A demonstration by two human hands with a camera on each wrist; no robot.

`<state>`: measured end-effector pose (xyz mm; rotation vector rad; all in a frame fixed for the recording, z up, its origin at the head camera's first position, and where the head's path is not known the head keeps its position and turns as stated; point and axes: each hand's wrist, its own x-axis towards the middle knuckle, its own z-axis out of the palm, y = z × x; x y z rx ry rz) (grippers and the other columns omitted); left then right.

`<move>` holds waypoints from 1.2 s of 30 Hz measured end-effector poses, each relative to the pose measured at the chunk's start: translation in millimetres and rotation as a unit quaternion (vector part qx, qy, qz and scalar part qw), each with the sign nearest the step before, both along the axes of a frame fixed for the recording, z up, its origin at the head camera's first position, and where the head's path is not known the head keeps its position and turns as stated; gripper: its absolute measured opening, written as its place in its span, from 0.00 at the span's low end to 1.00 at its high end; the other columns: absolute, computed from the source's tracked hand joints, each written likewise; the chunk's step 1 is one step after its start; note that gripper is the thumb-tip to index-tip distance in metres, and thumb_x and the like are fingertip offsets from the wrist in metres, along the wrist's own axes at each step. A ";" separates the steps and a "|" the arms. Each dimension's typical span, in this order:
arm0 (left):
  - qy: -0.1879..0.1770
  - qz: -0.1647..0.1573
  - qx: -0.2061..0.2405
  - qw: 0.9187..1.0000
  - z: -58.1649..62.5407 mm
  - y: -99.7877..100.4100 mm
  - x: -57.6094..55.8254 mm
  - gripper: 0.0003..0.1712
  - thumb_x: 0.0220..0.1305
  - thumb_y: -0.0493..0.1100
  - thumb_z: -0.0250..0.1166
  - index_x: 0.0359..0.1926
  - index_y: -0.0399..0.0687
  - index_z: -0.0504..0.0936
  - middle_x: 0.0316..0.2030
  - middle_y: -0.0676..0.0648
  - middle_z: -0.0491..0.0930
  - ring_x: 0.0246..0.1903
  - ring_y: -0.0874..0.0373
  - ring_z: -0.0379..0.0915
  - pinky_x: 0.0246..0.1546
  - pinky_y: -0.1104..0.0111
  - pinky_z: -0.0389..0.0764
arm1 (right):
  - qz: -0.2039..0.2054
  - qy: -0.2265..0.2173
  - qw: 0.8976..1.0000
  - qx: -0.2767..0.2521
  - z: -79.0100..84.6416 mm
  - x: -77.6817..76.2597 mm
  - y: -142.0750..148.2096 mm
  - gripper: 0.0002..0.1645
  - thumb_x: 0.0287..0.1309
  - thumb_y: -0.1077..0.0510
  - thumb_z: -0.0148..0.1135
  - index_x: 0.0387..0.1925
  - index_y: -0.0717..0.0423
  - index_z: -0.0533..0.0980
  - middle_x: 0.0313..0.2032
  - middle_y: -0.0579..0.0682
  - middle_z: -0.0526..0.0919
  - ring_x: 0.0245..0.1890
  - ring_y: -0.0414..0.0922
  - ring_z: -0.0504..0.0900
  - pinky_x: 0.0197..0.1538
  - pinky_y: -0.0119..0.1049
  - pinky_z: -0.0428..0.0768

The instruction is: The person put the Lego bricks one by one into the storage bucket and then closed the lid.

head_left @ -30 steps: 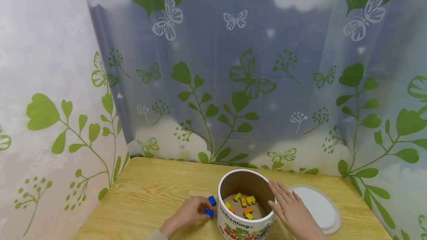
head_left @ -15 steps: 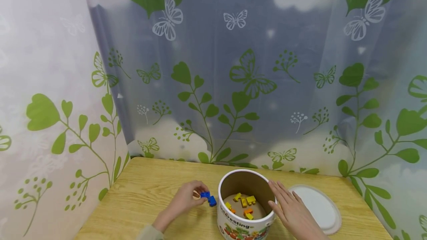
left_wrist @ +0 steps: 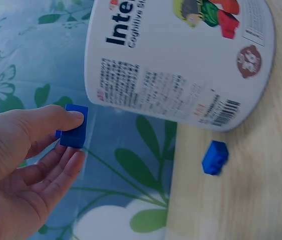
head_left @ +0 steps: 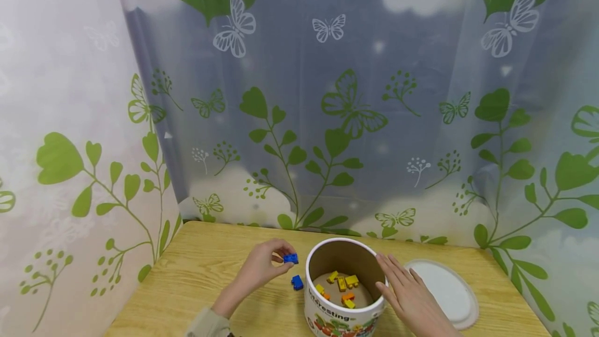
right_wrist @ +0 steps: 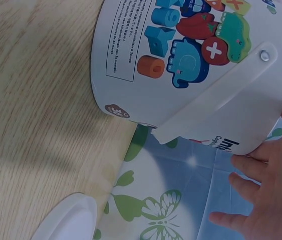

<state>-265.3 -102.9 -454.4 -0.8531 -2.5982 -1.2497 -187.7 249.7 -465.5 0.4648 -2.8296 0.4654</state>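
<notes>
My left hand [head_left: 264, 264] pinches a blue building brick [head_left: 290, 258] between thumb and fingers, held up just left of the bucket's rim. In the left wrist view the thumb lies across that brick [left_wrist: 74, 126]. A second blue brick [head_left: 297, 282] lies on the table below it, close to the bucket's side. The white printed bucket [head_left: 327, 318] stands open at the top, with several yellow bricks [head_left: 352, 281] and orange bricks [head_left: 348, 297] on its floor. With fingers straight, my right hand [head_left: 409, 293] rests against the bucket's right rim.
A round white lid [head_left: 446, 290] lies on the wooden table [head_left: 224, 254] right of the bucket, partly behind the right hand. The bucket's white handle [right_wrist: 221, 95] hangs down its side. A patterned curtain [head_left: 281, 118] stands behind the table.
From beside the bucket's base, my left hand has lifted one blue brick up and away from the other, which stays on the table. The right hand keeps its place.
</notes>
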 end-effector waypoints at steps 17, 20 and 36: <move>0.017 -0.049 -0.012 0.999 24.9 62.3 -3.2 0.11 0.62 0.37 0.74 0.45 0.47 0.85 0.39 0.51 0.83 0.39 0.61 0.80 0.39 0.75 0.84 | 0.003 0.011 1.000 0.000 -0.1 0.5 -0.5 0.35 0.76 0.44 0.51 0.77 0.52 0.61 0.73 0.53 0.67 0.73 0.56 0.64 0.67 0.68 0.64; 0.016 -0.058 -0.021 0.998 23.8 71.0 -4.1 0.10 0.62 0.38 0.74 0.44 0.48 0.85 0.39 0.52 0.83 0.38 0.64 0.80 0.38 0.77 0.83 | 0.003 0.013 1.000 0.002 0.1 0.3 -0.2 0.35 0.76 0.44 0.51 0.77 0.52 0.61 0.73 0.53 0.67 0.73 0.56 0.64 0.67 0.68 0.65; -0.010 -0.076 -0.056 0.995 9.2 90.2 -6.5 0.09 0.62 0.37 0.73 0.43 0.48 0.84 0.37 0.53 0.83 0.36 0.70 0.78 0.38 0.80 0.80 | 0.005 0.026 1.000 0.008 -1.6 0.6 -0.7 0.35 0.76 0.44 0.52 0.77 0.52 0.62 0.73 0.53 0.67 0.73 0.56 0.65 0.66 0.68 0.66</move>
